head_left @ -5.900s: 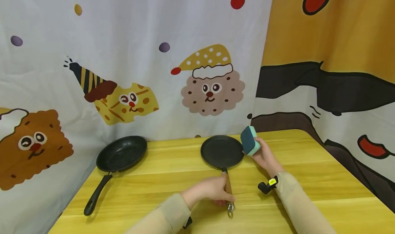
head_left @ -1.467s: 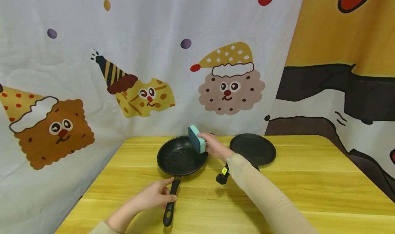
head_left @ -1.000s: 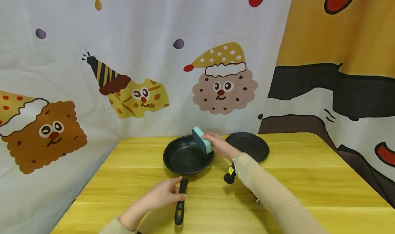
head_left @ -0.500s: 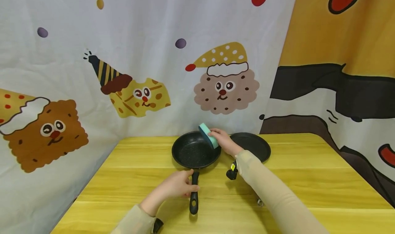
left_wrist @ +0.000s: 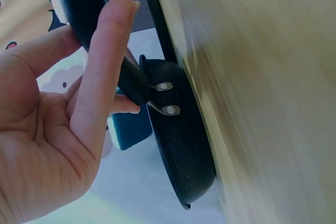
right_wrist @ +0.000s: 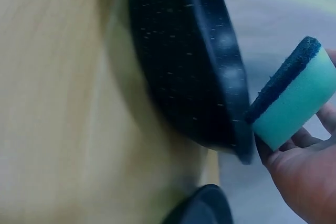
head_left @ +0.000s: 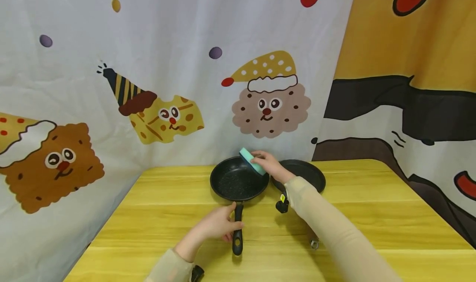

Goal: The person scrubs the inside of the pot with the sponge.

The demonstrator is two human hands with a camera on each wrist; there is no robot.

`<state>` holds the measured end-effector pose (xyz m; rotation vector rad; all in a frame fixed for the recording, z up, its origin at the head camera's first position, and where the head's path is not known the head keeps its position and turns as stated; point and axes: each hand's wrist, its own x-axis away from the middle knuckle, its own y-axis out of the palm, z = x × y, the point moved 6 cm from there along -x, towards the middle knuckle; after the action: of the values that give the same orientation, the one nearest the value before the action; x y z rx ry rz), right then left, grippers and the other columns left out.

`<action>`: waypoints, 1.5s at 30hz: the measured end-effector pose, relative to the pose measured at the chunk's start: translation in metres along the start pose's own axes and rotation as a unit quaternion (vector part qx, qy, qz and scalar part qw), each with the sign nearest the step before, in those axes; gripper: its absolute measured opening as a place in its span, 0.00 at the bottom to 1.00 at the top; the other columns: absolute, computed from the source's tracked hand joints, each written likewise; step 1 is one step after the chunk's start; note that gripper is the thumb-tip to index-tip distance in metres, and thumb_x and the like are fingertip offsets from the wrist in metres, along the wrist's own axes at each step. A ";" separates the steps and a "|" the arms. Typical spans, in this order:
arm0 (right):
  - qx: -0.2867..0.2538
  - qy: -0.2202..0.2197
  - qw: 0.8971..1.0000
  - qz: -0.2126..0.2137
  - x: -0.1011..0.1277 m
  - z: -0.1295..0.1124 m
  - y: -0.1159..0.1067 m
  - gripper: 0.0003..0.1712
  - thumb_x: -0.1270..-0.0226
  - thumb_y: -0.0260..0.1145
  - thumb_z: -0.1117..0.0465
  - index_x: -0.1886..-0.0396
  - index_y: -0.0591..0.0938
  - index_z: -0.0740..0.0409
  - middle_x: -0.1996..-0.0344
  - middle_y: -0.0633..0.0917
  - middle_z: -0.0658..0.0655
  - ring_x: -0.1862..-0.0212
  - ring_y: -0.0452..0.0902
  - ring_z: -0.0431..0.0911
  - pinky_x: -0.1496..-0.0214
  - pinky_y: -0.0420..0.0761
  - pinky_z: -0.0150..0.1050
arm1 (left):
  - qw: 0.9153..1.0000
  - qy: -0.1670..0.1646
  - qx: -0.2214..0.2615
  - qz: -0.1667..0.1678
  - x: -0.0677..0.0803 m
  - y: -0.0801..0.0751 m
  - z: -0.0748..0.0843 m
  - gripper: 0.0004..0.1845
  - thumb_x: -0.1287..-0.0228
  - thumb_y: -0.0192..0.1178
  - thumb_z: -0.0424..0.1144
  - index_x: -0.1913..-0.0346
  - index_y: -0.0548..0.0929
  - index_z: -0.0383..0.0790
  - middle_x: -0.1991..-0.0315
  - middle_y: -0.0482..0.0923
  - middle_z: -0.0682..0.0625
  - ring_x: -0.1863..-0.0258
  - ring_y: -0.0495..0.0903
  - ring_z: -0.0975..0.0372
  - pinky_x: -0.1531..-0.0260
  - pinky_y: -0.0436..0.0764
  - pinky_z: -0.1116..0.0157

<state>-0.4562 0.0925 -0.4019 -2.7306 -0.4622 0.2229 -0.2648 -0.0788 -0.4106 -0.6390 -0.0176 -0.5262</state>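
Observation:
A black speckled frying pan point(head_left: 236, 182) sits at the middle back of the table, handle toward me. My left hand point(head_left: 219, 222) pinches its black handle point(head_left: 238, 236) between thumb and fingers; the left wrist view has the fingers point(left_wrist: 105, 56) on either side of it. In my right hand point(head_left: 269, 164) is a sponge point(head_left: 253, 162), teal foam with a dark scouring layer. It is tilted over the pan's right side, dark layer facing down. The right wrist view puts the sponge's lower corner right at the pan rim point(right_wrist: 239, 129).
A flat black pan point(head_left: 306, 174) lies just right of the frying pan, its brown handle point(head_left: 311, 234) partly hidden by my right sleeve point(head_left: 327, 220). Beneath everything is a yellow wood-grain table point(head_left: 148, 220). A printed cartoon curtain point(head_left: 178, 34) hangs behind its back edge.
My left hand has gone from the flat pan's handle to the frying pan's. The frying pan has shifted right, close to the flat pan. The sponge has moved from the flat pan to over the frying pan.

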 end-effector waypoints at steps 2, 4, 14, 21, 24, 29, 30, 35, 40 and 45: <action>0.007 -0.003 1.000 -0.004 0.000 -0.004 -0.004 0.31 0.29 0.60 0.51 0.30 0.69 0.57 0.37 0.72 0.60 0.41 0.70 0.54 0.43 0.72 0.50 | 1.000 -0.002 0.007 -0.001 0.000 0.000 0.000 0.43 0.33 0.62 0.42 0.27 0.50 0.24 0.81 0.81 0.48 0.83 0.82 0.55 0.78 0.83 0.53; 0.024 -0.010 1.000 -0.014 -0.001 -0.008 -0.008 0.31 0.29 0.60 0.51 0.30 0.69 0.56 0.36 0.72 0.60 0.40 0.70 0.55 0.42 0.72 0.51 | 1.000 -0.002 0.015 -0.003 0.000 0.000 0.000 0.44 0.33 0.63 0.41 0.27 0.50 0.24 0.81 0.80 0.47 0.83 0.81 0.55 0.77 0.83 0.53; 0.213 -0.043 0.971 -0.104 0.005 -0.028 -0.013 0.23 0.35 0.64 0.53 0.42 0.82 0.55 0.38 0.76 0.59 0.41 0.73 0.53 0.45 0.76 0.49 | 1.000 -0.006 0.015 -0.016 0.003 -0.002 0.002 0.45 0.33 0.62 0.42 0.26 0.48 0.24 0.82 0.80 0.44 0.83 0.81 0.53 0.77 0.83 0.53; 0.325 -0.045 0.926 -0.188 0.012 -0.028 0.003 0.21 0.40 0.66 0.56 0.48 0.85 0.55 0.45 0.81 0.57 0.72 0.67 0.40 0.66 0.69 0.37 | 0.998 -0.021 0.039 -0.051 0.007 0.004 0.002 0.51 0.34 0.63 0.43 0.25 0.37 0.27 0.82 0.81 0.44 0.83 0.82 0.53 0.78 0.83 0.51; 0.338 -0.041 0.918 -0.202 0.013 -0.027 0.010 0.19 0.41 0.67 0.57 0.50 0.86 0.55 0.49 0.83 0.55 0.77 0.57 0.40 0.68 0.68 0.35 | 0.998 -0.021 0.041 -0.052 0.009 0.006 0.002 0.51 0.33 0.62 0.42 0.25 0.36 0.29 0.82 0.81 0.44 0.84 0.82 0.53 0.79 0.83 0.52; 0.377 -0.030 0.902 -0.209 0.014 -0.025 0.019 0.16 0.41 0.69 0.57 0.53 0.88 0.53 0.50 0.83 0.53 0.64 0.76 0.41 0.59 0.79 0.38 | 0.999 -0.013 -0.002 -0.036 0.010 0.004 0.004 0.43 0.28 0.57 0.43 0.24 0.43 0.30 0.84 0.79 0.44 0.84 0.81 0.50 0.80 0.82 0.52; 0.380 -0.027 0.900 -0.212 0.014 -0.024 0.020 0.15 0.41 0.69 0.57 0.54 0.88 0.53 0.50 0.83 0.53 0.62 0.78 0.42 0.58 0.80 0.39 | 0.999 -0.011 -0.014 -0.032 0.009 0.003 0.005 0.42 0.28 0.56 0.43 0.24 0.44 0.30 0.85 0.78 0.45 0.85 0.81 0.50 0.81 0.82 0.52; 0.386 -0.030 0.896 -0.215 0.013 -0.024 0.021 0.13 0.41 0.70 0.57 0.57 0.89 0.53 0.52 0.84 0.51 0.60 0.80 0.43 0.60 0.81 0.40 | 0.999 -0.006 -0.038 -0.015 0.007 0.005 0.010 0.39 0.27 0.55 0.44 0.25 0.49 0.30 0.87 0.78 0.46 0.86 0.81 0.50 0.83 0.81 0.53; 0.391 -0.041 0.891 -0.227 0.013 -0.024 0.026 0.10 0.41 0.69 0.57 0.60 0.89 0.49 0.60 0.86 0.46 0.67 0.79 0.38 0.63 0.80 0.36 | 0.999 -0.008 -0.042 -0.006 0.006 0.006 0.012 0.38 0.28 0.56 0.42 0.25 0.50 0.30 0.88 0.78 0.47 0.88 0.80 0.54 0.84 0.81 0.54; 0.374 -0.046 0.889 -0.259 0.014 -0.023 0.037 0.13 0.40 0.66 0.60 0.85 0.83 0.48 0.88 0.71 0.42 0.84 0.54 0.37 0.77 0.62 0.32 | 0.999 -0.006 -0.048 -0.003 0.006 0.008 0.013 0.39 0.28 0.56 0.43 0.25 0.50 0.28 0.89 0.78 0.48 0.87 0.81 0.52 0.84 0.81 0.54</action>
<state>-0.4275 0.0577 -0.3957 -1.7762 -0.8933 0.3081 -0.2540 -0.0689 -0.4030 -0.7365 -0.0061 -0.5310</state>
